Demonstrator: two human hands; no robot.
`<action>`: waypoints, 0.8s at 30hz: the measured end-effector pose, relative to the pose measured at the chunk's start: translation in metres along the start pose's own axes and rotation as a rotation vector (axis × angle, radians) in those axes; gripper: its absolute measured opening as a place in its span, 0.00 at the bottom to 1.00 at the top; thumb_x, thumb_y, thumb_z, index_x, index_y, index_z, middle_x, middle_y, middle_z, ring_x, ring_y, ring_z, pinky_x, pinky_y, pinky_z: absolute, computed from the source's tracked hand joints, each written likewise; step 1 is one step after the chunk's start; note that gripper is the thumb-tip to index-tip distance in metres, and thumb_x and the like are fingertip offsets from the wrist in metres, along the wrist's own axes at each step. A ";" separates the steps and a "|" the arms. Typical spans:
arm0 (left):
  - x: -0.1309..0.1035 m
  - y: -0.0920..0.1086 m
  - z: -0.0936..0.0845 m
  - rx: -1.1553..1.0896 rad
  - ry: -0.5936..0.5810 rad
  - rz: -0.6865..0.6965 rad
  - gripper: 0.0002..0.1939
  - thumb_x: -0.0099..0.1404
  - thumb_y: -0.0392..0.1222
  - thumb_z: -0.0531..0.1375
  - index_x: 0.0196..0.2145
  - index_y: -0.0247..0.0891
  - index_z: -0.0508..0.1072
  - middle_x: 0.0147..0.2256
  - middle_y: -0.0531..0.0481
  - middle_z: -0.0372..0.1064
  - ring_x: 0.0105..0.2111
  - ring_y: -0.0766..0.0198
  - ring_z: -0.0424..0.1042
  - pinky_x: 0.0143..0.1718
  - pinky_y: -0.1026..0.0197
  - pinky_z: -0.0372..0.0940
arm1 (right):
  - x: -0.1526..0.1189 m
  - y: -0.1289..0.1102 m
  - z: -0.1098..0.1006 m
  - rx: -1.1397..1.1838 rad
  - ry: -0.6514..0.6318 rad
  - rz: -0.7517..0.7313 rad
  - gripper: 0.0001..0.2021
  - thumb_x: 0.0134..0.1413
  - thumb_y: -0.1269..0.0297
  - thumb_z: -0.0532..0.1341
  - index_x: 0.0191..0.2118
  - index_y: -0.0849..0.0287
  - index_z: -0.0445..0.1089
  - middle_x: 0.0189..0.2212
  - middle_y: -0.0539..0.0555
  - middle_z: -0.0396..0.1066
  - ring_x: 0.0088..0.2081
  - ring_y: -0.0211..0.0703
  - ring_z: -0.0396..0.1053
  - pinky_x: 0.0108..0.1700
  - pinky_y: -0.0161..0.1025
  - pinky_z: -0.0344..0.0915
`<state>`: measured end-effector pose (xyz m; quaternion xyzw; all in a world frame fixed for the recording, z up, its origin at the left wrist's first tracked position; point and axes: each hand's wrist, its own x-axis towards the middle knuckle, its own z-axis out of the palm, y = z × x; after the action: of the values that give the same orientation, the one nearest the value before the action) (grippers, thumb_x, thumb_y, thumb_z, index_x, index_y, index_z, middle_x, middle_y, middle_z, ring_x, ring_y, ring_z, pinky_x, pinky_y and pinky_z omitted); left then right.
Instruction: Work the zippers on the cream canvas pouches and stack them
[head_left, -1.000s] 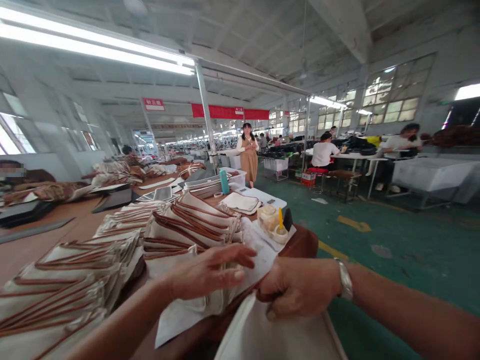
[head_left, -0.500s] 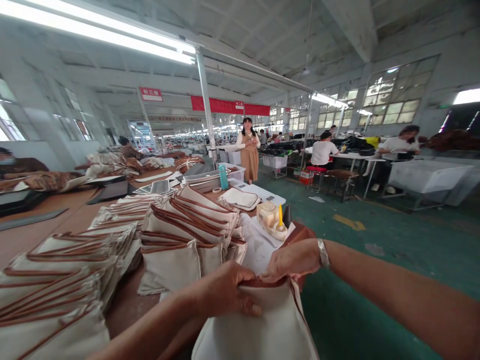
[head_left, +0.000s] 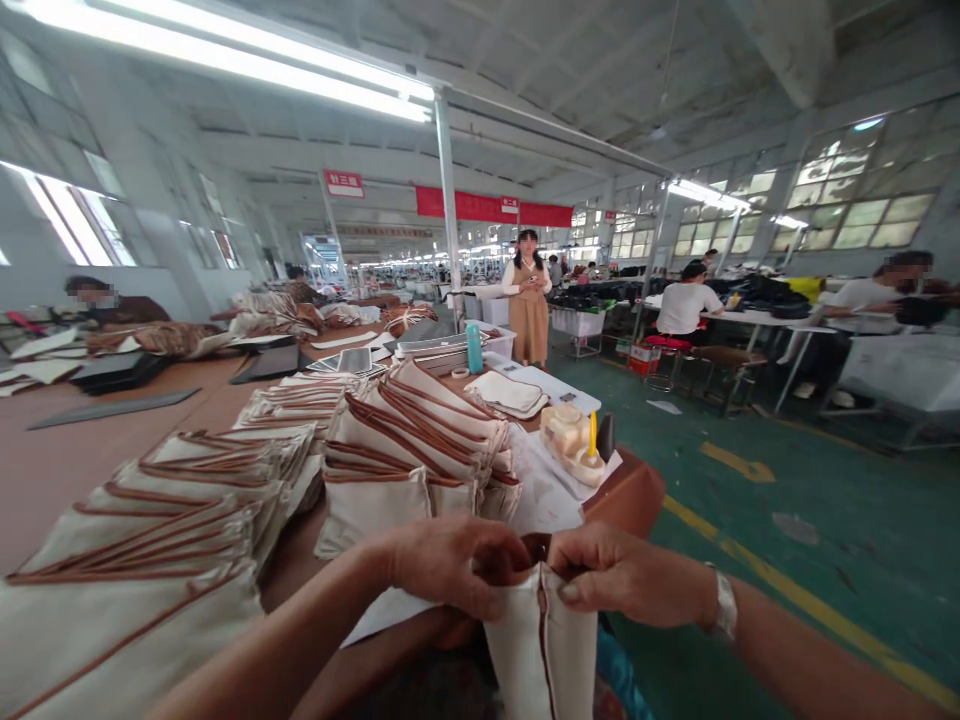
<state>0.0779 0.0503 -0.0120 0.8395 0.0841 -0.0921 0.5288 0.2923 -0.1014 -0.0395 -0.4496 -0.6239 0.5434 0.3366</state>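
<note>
A cream fabric piece (head_left: 551, 650) with a brown edge hangs upright at the bottom centre, its brown seam turned to the camera. My left hand (head_left: 461, 565) grips its top edge on the left, thumb in front. On the right of the same edge, my right hand (head_left: 626, 575) pinches it between thumb and fingers; a silvery bracelet is on that wrist. Just beyond stands a stack of cream pieces with brown edges (head_left: 409, 440). Another long row of such pieces (head_left: 187, 560) lies to the left.
A glue container (head_left: 574, 440) with a yellow-handled tool lies on white paper (head_left: 540, 490). Behind are a teal bottle (head_left: 474, 348) and flat cream pieces (head_left: 510, 394). A person (head_left: 529, 300) stands past the table; others sit at both sides.
The held piece has turned from its broad face to its seamed edge. My right hand has moved down and now pinches with its thumb in front. The view has shifted left.
</note>
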 end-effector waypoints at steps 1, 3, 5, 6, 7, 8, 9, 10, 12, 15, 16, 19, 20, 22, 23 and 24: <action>0.003 0.002 0.005 -0.103 -0.014 0.018 0.29 0.45 0.52 0.73 0.44 0.39 0.74 0.32 0.55 0.66 0.32 0.65 0.63 0.34 0.66 0.59 | 0.000 -0.001 0.004 -0.019 0.011 -0.005 0.08 0.55 0.62 0.62 0.33 0.62 0.66 0.26 0.45 0.57 0.28 0.34 0.52 0.29 0.31 0.50; 0.008 0.006 0.016 -0.303 -0.023 0.041 0.26 0.48 0.54 0.72 0.40 0.35 0.73 0.30 0.56 0.64 0.29 0.68 0.60 0.30 0.67 0.56 | 0.000 -0.004 0.010 -0.052 0.031 -0.011 0.05 0.55 0.66 0.60 0.32 0.61 0.65 0.25 0.45 0.56 0.28 0.34 0.51 0.29 0.31 0.49; 0.010 0.009 0.025 -0.414 -0.006 0.063 0.24 0.52 0.55 0.70 0.37 0.33 0.72 0.29 0.55 0.63 0.27 0.70 0.58 0.28 0.68 0.54 | 0.000 -0.006 0.014 -0.073 0.052 -0.016 0.04 0.55 0.68 0.59 0.31 0.61 0.65 0.26 0.45 0.56 0.29 0.35 0.51 0.31 0.32 0.50; 0.011 0.009 0.028 -0.432 0.013 0.074 0.23 0.54 0.55 0.69 0.36 0.32 0.72 0.29 0.54 0.64 0.27 0.70 0.59 0.28 0.68 0.54 | -0.001 -0.007 0.015 -0.076 0.063 -0.019 0.04 0.55 0.68 0.59 0.31 0.61 0.64 0.27 0.46 0.56 0.29 0.36 0.52 0.31 0.32 0.50; 0.011 0.009 0.031 -0.442 0.034 0.082 0.22 0.55 0.54 0.69 0.35 0.32 0.72 0.29 0.54 0.65 0.28 0.70 0.59 0.29 0.68 0.54 | -0.001 -0.008 0.017 -0.074 0.073 -0.025 0.04 0.55 0.68 0.59 0.31 0.61 0.64 0.27 0.46 0.57 0.30 0.36 0.52 0.31 0.33 0.50; 0.010 0.008 0.033 -0.459 0.051 0.086 0.22 0.55 0.54 0.69 0.35 0.32 0.72 0.29 0.53 0.65 0.28 0.70 0.59 0.29 0.68 0.54 | -0.001 -0.008 0.018 -0.064 0.083 -0.035 0.04 0.56 0.67 0.59 0.32 0.61 0.64 0.28 0.46 0.57 0.30 0.36 0.52 0.31 0.33 0.51; 0.009 0.006 0.034 -0.481 0.062 0.086 0.22 0.56 0.54 0.69 0.35 0.32 0.73 0.29 0.53 0.66 0.28 0.70 0.59 0.29 0.68 0.54 | -0.001 -0.008 0.020 -0.047 0.092 -0.044 0.04 0.56 0.66 0.59 0.32 0.60 0.65 0.28 0.47 0.58 0.30 0.37 0.53 0.31 0.33 0.51; 0.009 0.005 0.035 -0.504 0.068 0.085 0.21 0.55 0.54 0.69 0.35 0.32 0.73 0.29 0.53 0.66 0.27 0.70 0.59 0.29 0.68 0.54 | -0.001 -0.008 0.022 -0.025 0.101 -0.053 0.05 0.56 0.65 0.59 0.33 0.60 0.65 0.29 0.47 0.58 0.30 0.37 0.53 0.31 0.33 0.51; 0.007 0.002 0.036 -0.544 0.063 0.075 0.21 0.55 0.53 0.70 0.36 0.31 0.74 0.30 0.53 0.67 0.27 0.71 0.60 0.29 0.68 0.54 | -0.001 -0.006 0.024 0.011 0.121 -0.062 0.06 0.56 0.62 0.59 0.34 0.60 0.65 0.29 0.47 0.59 0.30 0.38 0.53 0.32 0.34 0.52; 0.006 0.001 0.039 -0.590 0.069 0.057 0.20 0.54 0.51 0.71 0.36 0.31 0.75 0.30 0.52 0.67 0.28 0.70 0.60 0.29 0.68 0.54 | 0.000 -0.005 0.027 0.013 0.144 -0.048 0.08 0.56 0.60 0.60 0.34 0.60 0.65 0.29 0.48 0.59 0.31 0.39 0.54 0.33 0.34 0.53; 0.006 0.001 0.040 -0.608 0.086 0.051 0.20 0.54 0.50 0.71 0.35 0.31 0.76 0.29 0.52 0.68 0.27 0.70 0.60 0.29 0.68 0.54 | 0.000 -0.005 0.027 0.005 0.150 -0.044 0.09 0.56 0.59 0.59 0.33 0.60 0.65 0.29 0.48 0.59 0.32 0.39 0.54 0.33 0.34 0.53; 0.006 0.001 0.041 -0.647 0.128 0.042 0.18 0.53 0.49 0.71 0.32 0.31 0.76 0.27 0.52 0.68 0.26 0.71 0.60 0.27 0.69 0.54 | 0.002 -0.009 0.027 -0.024 0.165 -0.029 0.10 0.58 0.59 0.58 0.32 0.60 0.65 0.28 0.48 0.59 0.31 0.38 0.54 0.33 0.34 0.53; 0.006 0.000 0.041 -0.653 0.132 0.040 0.17 0.53 0.48 0.71 0.32 0.31 0.77 0.26 0.53 0.67 0.25 0.72 0.59 0.27 0.69 0.53 | 0.002 -0.010 0.027 -0.018 0.165 -0.016 0.10 0.59 0.59 0.57 0.31 0.60 0.65 0.28 0.48 0.58 0.30 0.38 0.54 0.32 0.33 0.52; 0.006 -0.001 0.041 -0.661 0.128 0.041 0.16 0.53 0.47 0.71 0.32 0.31 0.77 0.26 0.53 0.67 0.25 0.72 0.58 0.26 0.69 0.53 | 0.001 -0.013 0.027 0.023 0.152 0.016 0.11 0.60 0.59 0.56 0.31 0.61 0.64 0.26 0.47 0.58 0.28 0.36 0.52 0.28 0.32 0.50; 0.005 -0.002 0.041 -0.667 0.125 0.043 0.15 0.54 0.46 0.71 0.32 0.31 0.77 0.26 0.53 0.67 0.25 0.72 0.59 0.27 0.69 0.53 | 0.001 -0.013 0.027 0.047 0.143 0.026 0.11 0.60 0.59 0.56 0.31 0.61 0.64 0.26 0.47 0.58 0.27 0.35 0.52 0.27 0.32 0.49; 0.005 -0.002 0.041 -0.674 0.124 0.042 0.15 0.54 0.46 0.70 0.32 0.30 0.77 0.26 0.53 0.67 0.25 0.71 0.59 0.28 0.69 0.54 | 0.000 -0.013 0.027 0.066 0.134 0.031 0.11 0.60 0.59 0.56 0.32 0.61 0.64 0.26 0.47 0.58 0.26 0.35 0.52 0.26 0.31 0.48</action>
<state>0.0794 0.0139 -0.0325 0.6230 0.1245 0.0032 0.7722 0.2648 -0.1113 -0.0319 -0.4833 -0.5747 0.5376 0.3835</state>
